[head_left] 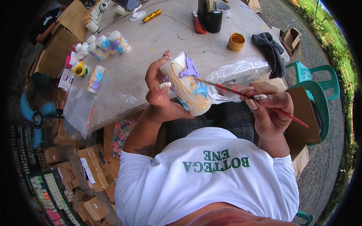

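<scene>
My left hand is closed round a white pillar candle, tilted above the table's near edge. Raised purple and light-blue petals and curving gold lines decorate its side. In my right hand a thin paintbrush with a red handle is pinched between thumb and fingers. Its tip meets or nearly meets the candle beside the purple petals; exact contact is hard to tell. A small gold cup stands on the table beyond the brush. Part of the candle's left side is hidden by my left fingers.
On the pale table, several decorated candles and a lone one stand left. Clear plastic and a dark cloth lie right, a tape dispenser far back. A green chair and boxes surround it.
</scene>
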`<action>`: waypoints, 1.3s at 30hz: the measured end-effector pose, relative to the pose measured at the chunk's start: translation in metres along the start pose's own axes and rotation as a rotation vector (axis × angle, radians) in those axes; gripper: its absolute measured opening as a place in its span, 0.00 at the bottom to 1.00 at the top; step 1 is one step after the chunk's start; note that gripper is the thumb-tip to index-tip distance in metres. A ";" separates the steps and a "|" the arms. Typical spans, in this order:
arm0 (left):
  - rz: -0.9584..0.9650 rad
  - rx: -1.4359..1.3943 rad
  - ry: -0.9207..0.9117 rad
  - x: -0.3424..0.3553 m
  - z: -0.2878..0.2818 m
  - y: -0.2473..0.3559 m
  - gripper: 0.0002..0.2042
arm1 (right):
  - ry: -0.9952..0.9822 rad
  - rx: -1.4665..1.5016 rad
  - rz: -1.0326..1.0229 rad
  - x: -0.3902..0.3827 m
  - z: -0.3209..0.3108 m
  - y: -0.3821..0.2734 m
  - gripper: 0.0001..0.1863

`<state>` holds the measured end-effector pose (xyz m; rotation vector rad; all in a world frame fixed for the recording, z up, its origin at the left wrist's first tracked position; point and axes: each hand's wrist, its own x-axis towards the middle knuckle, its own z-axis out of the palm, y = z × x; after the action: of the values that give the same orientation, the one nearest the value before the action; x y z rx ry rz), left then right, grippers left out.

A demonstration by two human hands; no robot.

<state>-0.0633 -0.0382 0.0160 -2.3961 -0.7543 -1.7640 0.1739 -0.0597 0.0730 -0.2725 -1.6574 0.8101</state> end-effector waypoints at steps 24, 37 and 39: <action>0.017 0.005 0.076 -0.005 0.004 -0.003 0.48 | 0.078 0.033 0.019 0.003 -0.005 -0.007 0.10; 0.022 0.050 -0.021 -0.004 0.003 0.004 0.45 | -0.014 -0.081 -0.110 0.014 -0.001 0.002 0.10; 0.032 0.057 -0.023 -0.003 0.003 0.003 0.44 | -0.079 -0.163 -0.159 0.017 0.000 -0.001 0.11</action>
<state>-0.0604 -0.0411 0.0129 -2.3814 -0.7544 -1.6829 0.1697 -0.0508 0.0872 -0.2217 -1.7979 0.5740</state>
